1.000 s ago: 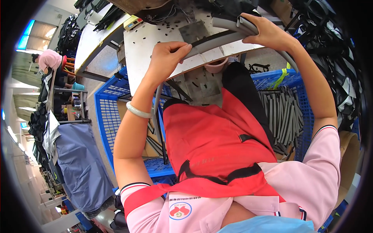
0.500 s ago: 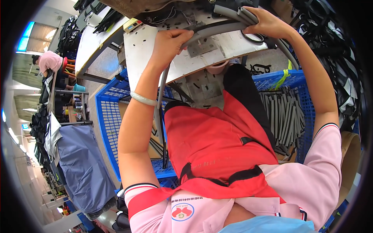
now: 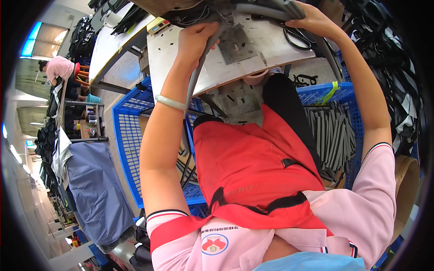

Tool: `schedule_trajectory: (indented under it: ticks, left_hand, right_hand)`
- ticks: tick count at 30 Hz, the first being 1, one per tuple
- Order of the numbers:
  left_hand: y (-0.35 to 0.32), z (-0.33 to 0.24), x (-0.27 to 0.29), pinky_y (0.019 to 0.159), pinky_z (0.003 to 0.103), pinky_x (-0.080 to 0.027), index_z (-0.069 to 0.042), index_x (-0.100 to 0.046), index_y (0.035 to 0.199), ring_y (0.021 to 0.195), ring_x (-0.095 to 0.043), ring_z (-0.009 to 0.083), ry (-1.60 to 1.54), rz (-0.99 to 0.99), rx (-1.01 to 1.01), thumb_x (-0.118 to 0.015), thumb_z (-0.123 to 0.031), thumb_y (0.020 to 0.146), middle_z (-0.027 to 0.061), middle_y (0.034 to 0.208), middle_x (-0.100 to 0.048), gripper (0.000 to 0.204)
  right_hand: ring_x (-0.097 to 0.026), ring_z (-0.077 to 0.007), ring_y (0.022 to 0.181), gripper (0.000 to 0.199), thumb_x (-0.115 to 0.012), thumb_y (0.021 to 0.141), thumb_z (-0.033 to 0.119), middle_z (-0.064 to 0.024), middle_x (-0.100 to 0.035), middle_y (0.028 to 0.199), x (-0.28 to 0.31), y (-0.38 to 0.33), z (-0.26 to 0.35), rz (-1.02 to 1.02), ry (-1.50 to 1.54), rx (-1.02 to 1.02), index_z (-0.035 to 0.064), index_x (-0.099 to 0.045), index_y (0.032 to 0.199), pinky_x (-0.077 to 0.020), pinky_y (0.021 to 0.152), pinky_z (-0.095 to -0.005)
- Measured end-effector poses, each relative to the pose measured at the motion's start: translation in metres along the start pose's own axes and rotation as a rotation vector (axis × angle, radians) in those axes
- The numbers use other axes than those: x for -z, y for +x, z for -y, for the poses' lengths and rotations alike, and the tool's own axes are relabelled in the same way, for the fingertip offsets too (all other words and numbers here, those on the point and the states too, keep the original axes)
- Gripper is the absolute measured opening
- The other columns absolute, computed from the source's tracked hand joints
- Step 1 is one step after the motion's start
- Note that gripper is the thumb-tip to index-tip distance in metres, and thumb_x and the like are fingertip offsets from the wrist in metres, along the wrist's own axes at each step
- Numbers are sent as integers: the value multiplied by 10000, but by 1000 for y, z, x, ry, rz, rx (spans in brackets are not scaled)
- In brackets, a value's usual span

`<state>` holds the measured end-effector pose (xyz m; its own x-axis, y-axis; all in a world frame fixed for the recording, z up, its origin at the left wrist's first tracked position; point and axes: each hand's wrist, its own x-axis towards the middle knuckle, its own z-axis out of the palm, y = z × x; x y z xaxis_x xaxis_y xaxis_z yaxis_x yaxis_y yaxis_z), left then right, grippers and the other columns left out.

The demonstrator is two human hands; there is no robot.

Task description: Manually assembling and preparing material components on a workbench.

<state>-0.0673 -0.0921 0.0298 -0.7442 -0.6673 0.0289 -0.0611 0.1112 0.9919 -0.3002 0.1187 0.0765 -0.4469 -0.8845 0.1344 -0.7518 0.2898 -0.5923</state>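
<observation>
Crates of blue plastic (image 3: 131,149) stand far to the left of and below the fingers, beside a blue cloth-covered heap (image 3: 92,189) and, further off, another person in a pink top (image 3: 58,67) at a separate station.

The left hand (image 3: 196,40) is closed on a long grey strip (image 3: 246,9): its fingers (image 3: 205,31) are curled round the strip and pressed together, and the strip's tail hangs straight down from them along the forearm, past a pale bangle (image 3: 169,103) on the wrist. Just to the right of these fingers a square metal plate (image 3: 235,43) lies flat on the white bench (image 3: 271,49), under the span of strip running between the two hands.

Further right, black-handled scissors (image 3: 296,38) rest on the bench just below the right hand (image 3: 312,20). That hand lies over the strip's other end at the top of the view; its fingers look wrapped over the strip, though their tips are cut off by the rim, so I cannot tell how tightly they close.

Below and to the right of the right-hand fingers, a second blue crate holds a stack of grey strips (image 3: 332,135) lying side by side. A red apron (image 3: 253,167) covers the lap between the arms.

As to progress, I judge the work mid-piece: one strip is stretched across the bench near the plate, held at both ends and not yet let go, while many like strips wait in the crate. Which of those are finished cannot be told.
</observation>
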Motion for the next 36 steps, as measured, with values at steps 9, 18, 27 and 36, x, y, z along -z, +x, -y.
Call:
schedule_trajectory:
  ticks: [9, 18, 27, 36]
  left_hand:
    - [-55, 10, -57, 506, 239, -455, 24, -681, 927, 620, -553, 69, 491, 436, -115, -647, -216, 868, 35, 715, -628, 249]
    - [-114, 69, 1, 798, 269, -509, 33, -628, 1075, 833, -639, 154, 35, 525, 259, -495, -349, 978, 81, 854, -671, 415]
    - [-101, -2, -2, 478, 210, -381, 59, -680, 1008, 523, -476, 53, 328, 263, 98, -678, -223, 851, 8, 630, -576, 323]
    - [-53, -19, -7, 469, 198, -308, 10, -704, 953, 526, -424, 32, 320, 148, -33, -681, -243, 857, -36, 590, -515, 271]
  right_hand:
    - [-570, -324, 1014, 186, -630, 702, 95, -152, -592, 1024, -150, -111, 82, -25, -346, 1092, 38, -587, 874, -457, 878, -392]
    - [-619, -360, 887, 400, -638, 658, 109, -209, -638, 886, -79, -76, 29, 208, -274, 494, -2, -611, 1041, -480, 817, -429]
    - [-546, -157, 767, 383, -694, 738, 229, -99, -608, 833, -16, -71, -13, 189, -23, 136, -12, -578, 1011, -453, 745, -302]
    - [-511, -114, 778, 432, -700, 718, 288, -36, -571, 844, 6, -34, -14, 162, 49, 100, -17, -581, 1001, -444, 740, -280]
